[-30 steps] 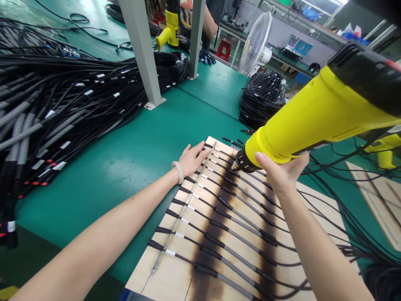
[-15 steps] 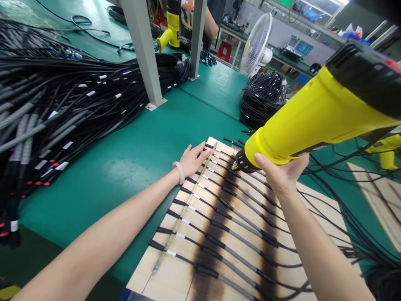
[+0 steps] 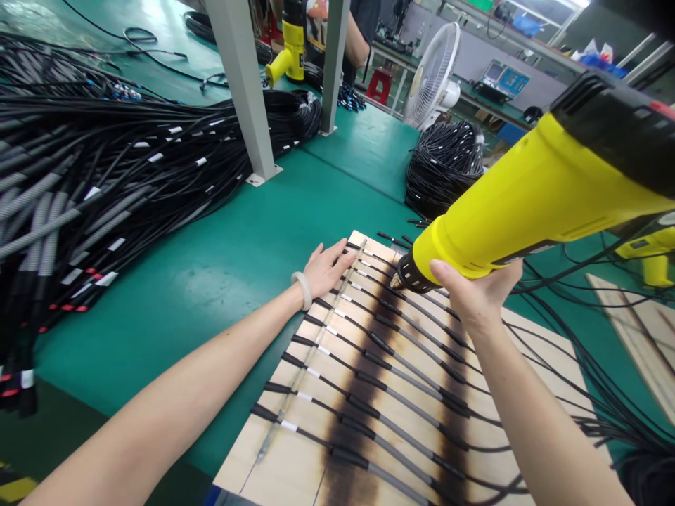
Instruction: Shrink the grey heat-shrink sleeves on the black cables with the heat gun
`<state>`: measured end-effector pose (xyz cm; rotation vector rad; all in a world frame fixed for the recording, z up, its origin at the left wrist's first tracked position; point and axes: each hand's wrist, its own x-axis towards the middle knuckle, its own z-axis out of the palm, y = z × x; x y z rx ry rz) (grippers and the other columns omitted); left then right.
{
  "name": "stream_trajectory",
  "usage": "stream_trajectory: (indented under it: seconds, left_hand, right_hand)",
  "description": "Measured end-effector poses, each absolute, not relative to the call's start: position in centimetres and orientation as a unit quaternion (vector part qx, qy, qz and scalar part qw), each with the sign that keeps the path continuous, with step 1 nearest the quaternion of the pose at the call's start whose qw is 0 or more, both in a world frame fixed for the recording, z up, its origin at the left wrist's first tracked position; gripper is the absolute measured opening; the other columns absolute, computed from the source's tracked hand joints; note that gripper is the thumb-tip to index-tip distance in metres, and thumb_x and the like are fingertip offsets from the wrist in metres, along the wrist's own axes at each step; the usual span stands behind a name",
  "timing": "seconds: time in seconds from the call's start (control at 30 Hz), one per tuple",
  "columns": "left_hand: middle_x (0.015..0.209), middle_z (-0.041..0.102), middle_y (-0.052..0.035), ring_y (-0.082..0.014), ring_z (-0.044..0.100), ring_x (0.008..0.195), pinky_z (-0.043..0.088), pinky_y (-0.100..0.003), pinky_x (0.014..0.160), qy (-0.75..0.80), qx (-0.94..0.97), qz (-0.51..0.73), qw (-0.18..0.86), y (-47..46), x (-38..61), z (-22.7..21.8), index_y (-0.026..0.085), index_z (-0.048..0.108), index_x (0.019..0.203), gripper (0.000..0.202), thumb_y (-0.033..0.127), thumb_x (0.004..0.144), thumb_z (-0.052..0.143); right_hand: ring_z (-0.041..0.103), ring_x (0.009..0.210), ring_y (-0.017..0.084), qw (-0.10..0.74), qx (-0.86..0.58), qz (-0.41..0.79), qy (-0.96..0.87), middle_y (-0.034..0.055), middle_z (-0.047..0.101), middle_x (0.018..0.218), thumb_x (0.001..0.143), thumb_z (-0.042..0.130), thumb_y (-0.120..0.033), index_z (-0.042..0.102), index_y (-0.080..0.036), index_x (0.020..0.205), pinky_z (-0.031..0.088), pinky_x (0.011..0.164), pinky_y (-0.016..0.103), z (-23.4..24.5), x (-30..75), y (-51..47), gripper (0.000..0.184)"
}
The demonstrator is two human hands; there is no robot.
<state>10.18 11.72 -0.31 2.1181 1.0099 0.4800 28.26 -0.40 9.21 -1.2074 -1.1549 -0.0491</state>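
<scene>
My right hand point(image 3: 477, 292) grips a yellow heat gun point(image 3: 519, 190), whose nozzle points down and left at the far end of a row of black cables point(image 3: 382, 343). The cables lie side by side across a wooden board point(image 3: 242, 464) that has two dark scorched bands. Grey sleeves and white labels sit along them. A thin clear strip point(image 3: 295, 393) crosses the cables near their left ends. My left hand point(image 3: 325, 273) lies flat with fingers spread at the board's far left edge, over the cable ends. There is a pale bangle point(image 3: 302, 290) on that wrist.
Heaped cables point(image 3: 121, 161) cover the bench's left side. A grey post point(image 3: 242, 91) stands behind my left hand. Beyond the board are a cable coil point(image 3: 443, 169) and a white fan point(image 3: 432, 74). Another yellow heat gun point(image 3: 290, 53) is near a person point(image 3: 359, 39). More boards point(image 3: 633, 330) lie right.
Almost nothing differs. The view has shifted very slightly; both hands and the heat gun keep nearly the same places over the board.
</scene>
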Motion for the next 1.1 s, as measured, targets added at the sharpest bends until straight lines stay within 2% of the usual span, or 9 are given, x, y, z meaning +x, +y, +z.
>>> stream_trajectory:
  seconds: [0.3,0.43,0.53,0.73,0.97,1.1]
  left_hand:
    - [0.145,0.035,-0.0089,-0.0187,0.030,0.136,0.008,-0.042,0.116,0.391,0.824,0.190,0.364,11.8,10.1,-0.6,0.012,0.033,0.139,0.068,0.055,0.088,0.018]
    - [0.145,0.035,-0.0088,-0.0190,0.028,0.137,0.008,-0.041,0.116,0.393,0.822,0.189,0.366,11.8,10.2,-0.7,0.011,0.034,0.139,0.069,0.055,0.088,0.018]
    - [0.145,0.035,-0.0070,-0.0194,0.026,0.137,0.008,-0.041,0.116,0.395,0.820,0.189,0.369,11.8,10.3,-0.7,0.013,0.035,0.139,0.068,0.055,0.088,0.019]
    - [0.146,0.034,-0.0073,-0.0190,0.025,0.138,0.007,-0.040,0.116,0.397,0.818,0.190,0.371,11.8,10.3,-0.5,0.013,0.033,0.140,0.070,0.056,0.087,0.017]
    - [0.146,0.033,-0.0075,-0.0189,0.026,0.137,0.007,-0.040,0.116,0.392,0.819,0.192,0.373,11.9,10.3,-0.5,0.013,0.033,0.139,0.070,0.056,0.087,0.017]
    - [0.146,0.034,-0.0066,-0.0190,0.027,0.137,0.007,-0.041,0.116,0.391,0.819,0.194,0.373,11.8,10.3,-0.6,0.014,0.034,0.139,0.068,0.056,0.087,0.018]
  right_hand:
    - [0.064,0.088,0.027,0.649,-0.546,-0.037,-0.529,0.0076,0.065,0.095,0.049,0.085,-0.038,0.059,-0.017,0.100,0.051,0.085,0.049,9.2,28.5,-0.7,0.062]
    - [0.064,0.086,0.027,0.660,-0.549,-0.037,-0.511,0.0072,0.066,0.095,0.050,0.084,-0.033,0.062,-0.017,0.097,0.051,0.084,0.050,9.0,28.8,-2.0,0.054]
    - [0.063,0.092,0.028,0.670,-0.550,-0.046,-0.496,0.0074,0.065,0.101,0.049,0.084,-0.030,0.062,-0.018,0.102,0.050,0.086,0.052,8.6,29.0,-3.6,0.059]
    - [0.064,0.086,0.023,0.653,-0.550,-0.040,-0.520,0.0038,0.067,0.096,0.051,0.084,-0.030,0.063,-0.022,0.103,0.050,0.087,0.046,8.6,28.8,-4.7,0.057]
    - [0.064,0.085,0.027,0.645,-0.581,-0.048,-0.493,0.0067,0.067,0.090,0.048,0.084,-0.037,0.063,-0.018,0.095,0.049,0.087,0.050,8.2,29.1,-5.1,0.054]
    - [0.062,0.092,0.029,0.650,-0.567,-0.058,-0.502,0.0071,0.066,0.094,0.046,0.085,-0.036,0.064,-0.018,0.100,0.048,0.090,0.052,8.1,29.2,-4.8,0.061]
